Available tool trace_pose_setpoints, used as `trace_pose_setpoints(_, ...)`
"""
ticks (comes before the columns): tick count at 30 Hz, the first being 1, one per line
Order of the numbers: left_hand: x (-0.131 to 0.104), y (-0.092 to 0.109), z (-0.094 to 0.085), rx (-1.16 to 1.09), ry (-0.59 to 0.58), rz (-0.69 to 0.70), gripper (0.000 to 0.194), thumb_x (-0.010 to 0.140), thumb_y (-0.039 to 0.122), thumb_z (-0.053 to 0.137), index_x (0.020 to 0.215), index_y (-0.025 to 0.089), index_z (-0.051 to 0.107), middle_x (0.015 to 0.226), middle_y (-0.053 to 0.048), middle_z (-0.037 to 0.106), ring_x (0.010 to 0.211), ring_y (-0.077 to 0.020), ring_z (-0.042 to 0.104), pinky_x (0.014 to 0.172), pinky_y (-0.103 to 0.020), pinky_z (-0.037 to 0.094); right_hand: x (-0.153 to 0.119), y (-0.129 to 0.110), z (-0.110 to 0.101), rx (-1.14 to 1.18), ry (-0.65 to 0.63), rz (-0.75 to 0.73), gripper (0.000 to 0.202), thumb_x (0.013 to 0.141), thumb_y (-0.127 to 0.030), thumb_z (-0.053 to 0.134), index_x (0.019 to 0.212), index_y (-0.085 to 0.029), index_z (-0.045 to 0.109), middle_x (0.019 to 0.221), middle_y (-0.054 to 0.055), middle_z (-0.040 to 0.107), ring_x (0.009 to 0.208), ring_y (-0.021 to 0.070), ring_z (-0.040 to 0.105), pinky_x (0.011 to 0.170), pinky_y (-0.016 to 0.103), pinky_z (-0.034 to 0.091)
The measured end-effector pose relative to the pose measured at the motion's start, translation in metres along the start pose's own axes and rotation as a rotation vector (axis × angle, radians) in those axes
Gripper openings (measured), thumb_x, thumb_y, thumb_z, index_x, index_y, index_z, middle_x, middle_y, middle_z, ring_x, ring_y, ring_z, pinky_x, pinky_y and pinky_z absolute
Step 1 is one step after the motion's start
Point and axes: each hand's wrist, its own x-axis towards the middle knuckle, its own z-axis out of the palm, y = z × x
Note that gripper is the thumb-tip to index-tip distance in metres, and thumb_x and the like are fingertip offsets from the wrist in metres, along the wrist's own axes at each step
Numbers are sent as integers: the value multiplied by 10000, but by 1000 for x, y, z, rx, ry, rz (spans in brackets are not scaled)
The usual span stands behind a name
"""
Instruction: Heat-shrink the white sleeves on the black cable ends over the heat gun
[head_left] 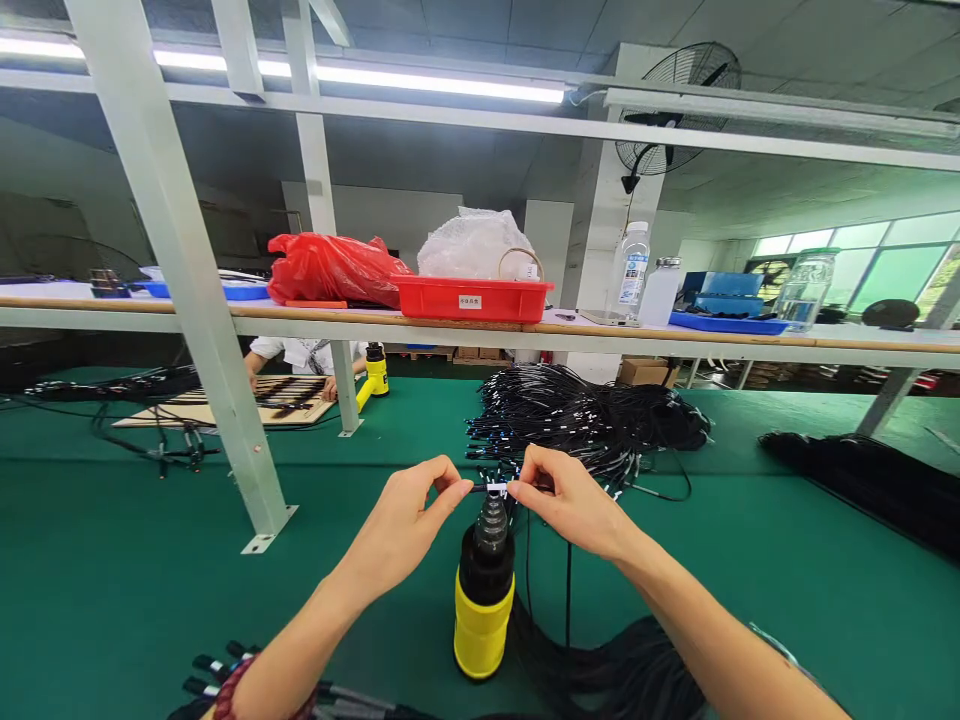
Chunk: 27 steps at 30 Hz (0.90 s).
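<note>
A thin black cable with a white sleeve [497,488] is stretched level between my two hands, just over the nozzle of an upright yellow and black heat gun [481,620]. My left hand [409,515] pinches the cable at the left of the sleeve. On the other side my right hand [574,500] pinches it at the sleeve's right end, fingers closed. Behind my hands lies a large pile of black cables [570,410] with white-marked ends. More black cables [622,665] lie near the gun's base at the right.
A white metal post [187,280] stands at left on the green table [360,620]. The shelf [337,322] above holds a red bin [472,300] and bottles. Across the table, a person's hand [330,388] is by a wooden board [225,402]. Black bundles [862,475] lie right.
</note>
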Motion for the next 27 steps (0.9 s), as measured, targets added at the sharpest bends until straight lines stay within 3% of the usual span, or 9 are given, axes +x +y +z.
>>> trace_pose_setpoints(9, 3, -3, -1, -35, 5, -18, 278, 896, 467, 485, 792, 217, 549, 750, 33, 575, 695, -158, 481, 607, -254, 334, -1, -1, -7, -32, -54, -23, 206, 865, -255, 552, 718, -154, 655, 622, -23, 561, 577, 106, 416, 535, 238, 298)
trace_pose_setpoints(15, 2, -3, -1, 53, -58, -19, 532, 960, 545, 278, 638, 202, 529, 585, 34, 532, 574, -146, 480, 581, -260, 317, -3, -5, -9, -23, -59, -51, 212, 866, -252, 556, 713, -146, 657, 620, -28, 552, 567, 100, 408, 526, 233, 299)
trace_pose_setpoints(27, 3, -1, 2, -11, -33, 28, 420, 949, 480, 372, 650, 204, 476, 638, 41, 507, 626, -144, 436, 596, -251, 300, -2, -6, -4, -15, -22, -8, 202, 847, -270, 577, 686, -154, 615, 602, -33, 538, 551, 96, 409, 508, 226, 290)
